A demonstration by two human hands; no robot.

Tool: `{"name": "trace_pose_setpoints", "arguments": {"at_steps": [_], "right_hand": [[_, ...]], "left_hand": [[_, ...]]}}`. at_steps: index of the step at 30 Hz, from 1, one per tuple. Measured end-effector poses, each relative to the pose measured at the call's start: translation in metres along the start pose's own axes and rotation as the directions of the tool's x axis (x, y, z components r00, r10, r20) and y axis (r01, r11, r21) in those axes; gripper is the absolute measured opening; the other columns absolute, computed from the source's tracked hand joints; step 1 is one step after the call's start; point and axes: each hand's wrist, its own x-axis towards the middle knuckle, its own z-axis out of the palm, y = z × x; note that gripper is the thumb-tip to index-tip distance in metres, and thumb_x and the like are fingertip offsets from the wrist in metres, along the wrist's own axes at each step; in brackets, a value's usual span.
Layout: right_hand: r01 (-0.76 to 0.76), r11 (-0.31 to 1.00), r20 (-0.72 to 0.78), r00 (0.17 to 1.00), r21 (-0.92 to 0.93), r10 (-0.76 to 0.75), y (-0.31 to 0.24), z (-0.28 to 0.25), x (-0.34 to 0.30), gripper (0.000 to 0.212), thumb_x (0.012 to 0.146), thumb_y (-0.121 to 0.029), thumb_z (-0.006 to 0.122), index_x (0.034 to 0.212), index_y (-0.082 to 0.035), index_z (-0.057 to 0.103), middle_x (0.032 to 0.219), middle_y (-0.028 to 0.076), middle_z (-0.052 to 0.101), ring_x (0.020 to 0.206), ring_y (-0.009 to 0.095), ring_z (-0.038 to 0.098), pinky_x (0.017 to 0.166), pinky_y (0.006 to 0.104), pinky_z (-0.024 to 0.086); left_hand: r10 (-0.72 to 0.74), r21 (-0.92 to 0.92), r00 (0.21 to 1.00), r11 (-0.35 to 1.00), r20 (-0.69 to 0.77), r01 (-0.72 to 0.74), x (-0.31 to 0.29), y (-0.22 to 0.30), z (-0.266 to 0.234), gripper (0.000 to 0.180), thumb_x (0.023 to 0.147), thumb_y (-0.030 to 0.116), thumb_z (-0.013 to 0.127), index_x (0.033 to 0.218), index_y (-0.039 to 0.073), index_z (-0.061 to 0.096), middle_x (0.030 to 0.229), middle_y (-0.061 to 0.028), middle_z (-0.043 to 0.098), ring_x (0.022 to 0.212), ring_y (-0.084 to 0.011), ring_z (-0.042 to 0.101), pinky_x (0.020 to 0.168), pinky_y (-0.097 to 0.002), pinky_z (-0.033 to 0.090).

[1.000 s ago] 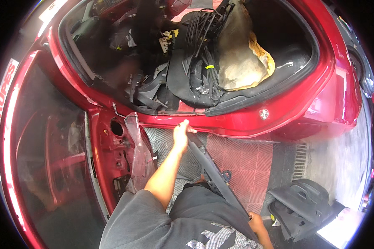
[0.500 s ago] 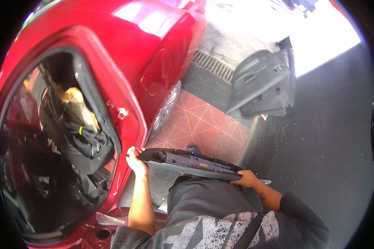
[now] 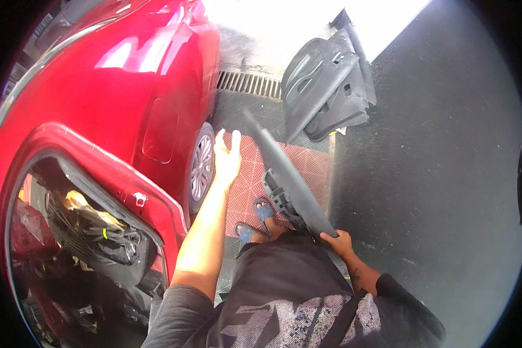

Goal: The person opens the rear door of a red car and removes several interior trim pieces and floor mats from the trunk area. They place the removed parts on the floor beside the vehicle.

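Note:
My right hand (image 3: 339, 242) grips the near end of a long grey car door trim panel (image 3: 298, 182), which tilts away from me with its far end up to the left. Black clips and moulded parts show along its left side. Apart from the panel, my left hand (image 3: 228, 155) reaches forward in the air, fingers stretched out and nothing in them. It is beside the rear wheel (image 3: 202, 165) of a red car (image 3: 127, 104). The car's rear door opening (image 3: 69, 156) lies to the left, with dark trim and loose wiring inside.
More dark door panels (image 3: 330, 87) lean together against the dark wall (image 3: 435, 162) ahead on the right. A metal drain grate (image 3: 249, 84) crosses the floor beyond the red and grey floor tiles (image 3: 249, 156). My sandalled feet stand on the tiles.
My left hand has let go of the panel and moved forward. The panel has swung from lying across my waist to pointing ahead, still in my right hand. The view has turned right.

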Motion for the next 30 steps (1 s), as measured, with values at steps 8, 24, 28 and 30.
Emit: {"name": "trace_pose_setpoints", "arguments": {"at_steps": [8,24,28,30], "right_hand": [[-0.101,0.957,-0.245,0.954,0.271,0.17,0.051,-0.008,0.076,0.052,0.079,-0.042,0.087,0.098,0.005,0.077,0.086,0.01,0.075,0.078,0.018,0.069,0.073,0.0346,0.054],[0.014,0.848,0.044,0.998,0.53,-0.044,0.129,-0.083,0.313,0.052,0.074,-0.013,0.091,0.117,0.005,0.069,0.111,0.012,0.073,0.098,0.023,0.069,0.092,0.0346,0.051],[-0.113,0.942,0.015,0.993,0.316,0.114,0.114,-0.114,0.366,0.059,0.071,-0.007,0.091,0.123,0.002,0.066,0.114,0.012,0.073,0.104,0.027,0.068,0.096,0.0371,0.05],[-0.176,0.962,0.013,0.984,0.207,0.177,0.09,-0.129,0.372,0.061,0.07,-0.006,0.091,0.125,0.002,0.065,0.118,0.014,0.072,0.108,0.029,0.067,0.099,0.0386,0.05]], "left_hand": [[-0.386,0.293,0.8,0.916,0.459,0.274,-0.064,-0.109,-0.024,0.077,0.094,0.045,0.07,0.148,-0.004,0.044,0.152,-0.0284,0.047,0.144,-0.0375,0.043,0.119,-0.0426,0.034],[-0.802,0.729,0.597,0.407,-0.003,0.55,-0.214,-0.107,-0.155,0.07,0.095,0.05,0.066,0.144,0.001,0.054,0.139,-0.0233,0.061,0.13,-0.0336,0.059,0.108,-0.0414,0.046],[-0.863,0.652,0.501,0.344,-0.065,0.676,-0.229,-0.071,-0.127,0.07,0.095,0.052,0.066,0.143,0.003,0.054,0.139,-0.0235,0.06,0.129,-0.034,0.059,0.108,-0.0418,0.046],[-0.888,0.675,0.449,0.274,-0.095,0.685,-0.237,-0.064,-0.12,0.07,0.095,0.053,0.065,0.143,0.004,0.054,0.14,-0.0236,0.06,0.13,-0.0342,0.058,0.108,-0.0416,0.046]]}}
